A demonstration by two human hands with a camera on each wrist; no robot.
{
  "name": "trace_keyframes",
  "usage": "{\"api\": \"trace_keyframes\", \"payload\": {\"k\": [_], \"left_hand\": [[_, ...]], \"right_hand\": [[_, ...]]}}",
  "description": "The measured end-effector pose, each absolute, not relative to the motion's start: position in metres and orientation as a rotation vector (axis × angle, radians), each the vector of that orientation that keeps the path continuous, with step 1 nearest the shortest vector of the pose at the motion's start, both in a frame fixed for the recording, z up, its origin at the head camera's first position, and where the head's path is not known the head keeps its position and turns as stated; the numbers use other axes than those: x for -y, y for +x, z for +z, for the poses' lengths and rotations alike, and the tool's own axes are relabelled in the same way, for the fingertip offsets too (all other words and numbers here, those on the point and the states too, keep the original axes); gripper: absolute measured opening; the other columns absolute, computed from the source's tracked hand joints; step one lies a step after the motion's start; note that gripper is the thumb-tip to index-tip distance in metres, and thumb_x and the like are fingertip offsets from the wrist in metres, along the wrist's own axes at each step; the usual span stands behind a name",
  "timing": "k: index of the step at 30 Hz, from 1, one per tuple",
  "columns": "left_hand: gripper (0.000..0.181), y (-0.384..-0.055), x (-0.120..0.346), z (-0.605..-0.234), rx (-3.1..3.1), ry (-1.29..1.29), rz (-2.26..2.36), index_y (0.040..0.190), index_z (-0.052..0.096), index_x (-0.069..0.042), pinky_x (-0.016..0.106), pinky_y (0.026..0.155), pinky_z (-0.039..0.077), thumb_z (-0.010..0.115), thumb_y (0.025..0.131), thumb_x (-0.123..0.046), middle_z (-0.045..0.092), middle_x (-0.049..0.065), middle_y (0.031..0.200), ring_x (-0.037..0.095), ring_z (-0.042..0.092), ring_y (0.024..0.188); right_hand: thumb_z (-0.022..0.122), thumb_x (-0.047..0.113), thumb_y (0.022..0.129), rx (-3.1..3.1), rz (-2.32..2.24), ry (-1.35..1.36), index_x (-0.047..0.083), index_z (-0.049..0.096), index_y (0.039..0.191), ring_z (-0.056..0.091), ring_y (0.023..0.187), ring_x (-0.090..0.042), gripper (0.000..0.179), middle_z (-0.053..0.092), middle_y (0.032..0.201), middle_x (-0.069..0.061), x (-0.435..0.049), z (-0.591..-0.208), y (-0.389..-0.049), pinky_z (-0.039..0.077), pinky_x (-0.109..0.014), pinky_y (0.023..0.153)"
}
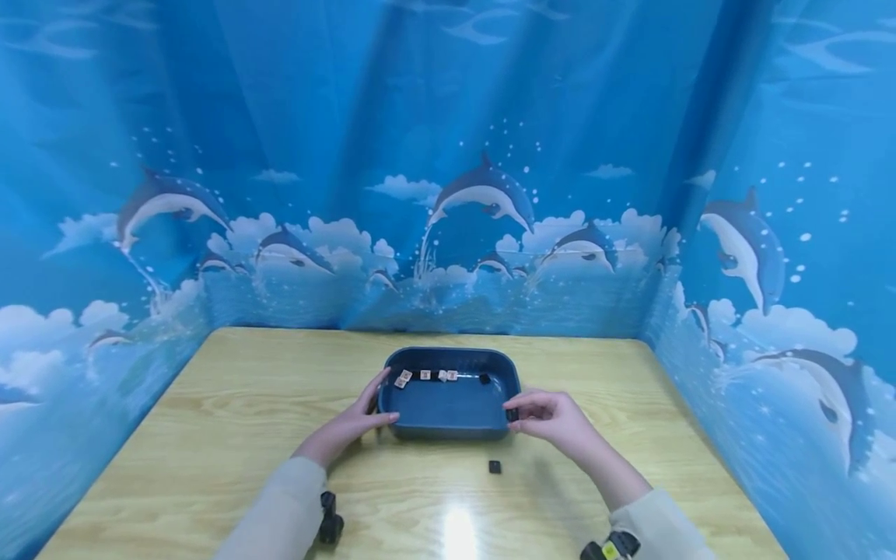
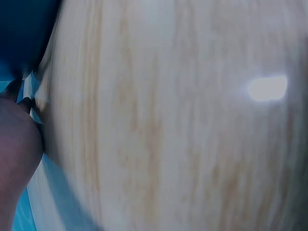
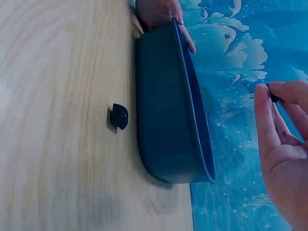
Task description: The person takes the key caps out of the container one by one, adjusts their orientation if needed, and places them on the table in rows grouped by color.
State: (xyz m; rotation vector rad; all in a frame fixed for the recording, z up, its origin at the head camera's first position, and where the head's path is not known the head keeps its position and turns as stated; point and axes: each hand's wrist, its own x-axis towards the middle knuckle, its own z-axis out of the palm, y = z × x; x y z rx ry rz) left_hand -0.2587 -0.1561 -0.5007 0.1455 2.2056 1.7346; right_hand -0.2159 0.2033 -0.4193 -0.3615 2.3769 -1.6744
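Note:
A dark blue rectangular basin (image 1: pixel 448 430) with rounded corners stands on the table. My left hand (image 1: pixel 357 420) holds its left end, the thumb at the near rim and the fingers along the left side. In the right wrist view, this hand (image 3: pixel 161 12) shows at the basin's far end. Between thumb and fingertips, my right hand (image 1: pixel 549 420) pinches a small black block (image 1: pixel 512 414) by the basin's right rim. Several small white blocks (image 1: pixel 425 375) with printed marks lie along the basin's far wall, and a black block (image 1: pixel 484 379) sits at their right.
Another small black block (image 1: pixel 495 467), a little like a keycap, lies on the wood-grain table (image 1: pixel 280 373) in front of the basin. A blue curtain (image 1: pixel 336 155) with dolphins hangs behind the table and along both sides.

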Motion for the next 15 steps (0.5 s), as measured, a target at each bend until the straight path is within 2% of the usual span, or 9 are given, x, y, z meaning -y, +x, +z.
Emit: {"api": "trace_keyframes", "payload": {"k": [6,10,15], "left_hand": [[0.090,-0.259,0.156,-0.503,-2.233,0.135,1.701,0.157,0.010,-0.035,0.064,0.112,0.004,0.070,0.091,-0.025,-0.002,0.023,0.160,0.044,0.000,0.144],[0.089,-0.262,0.155,-0.503,-2.244,0.176,1.715,0.157,0.009,-0.031,0.064,0.112,0.004,0.069,0.092,-0.021,0.000,0.026,0.159,0.046,0.001,0.144],[0.088,-0.262,0.155,-0.506,-2.250,0.186,1.708,0.158,0.009,-0.029,0.061,0.113,0.006,0.068,0.093,-0.020,0.001,0.028,0.158,0.046,0.003,0.143]], "right_hand": [[0.075,0.003,0.082,-2.301,-1.747,-0.357,0.000,0.070,0.114,0.063,0.095,-0.025,0.033,0.060,0.121,-0.016,-0.210,-0.423,-0.203,0.056,-0.030,0.083],[0.075,0.005,0.082,-2.264,-1.803,-0.366,-0.003,0.068,0.115,0.066,0.093,-0.023,0.035,0.061,0.123,-0.019,-0.213,-0.432,-0.200,0.055,-0.030,0.084],[0.070,0.002,0.085,-2.188,-1.884,-0.371,-0.013,0.061,0.117,0.069,0.093,-0.022,0.036,0.060,0.120,-0.028,-0.219,-0.452,-0.194,0.055,-0.033,0.086]]}}
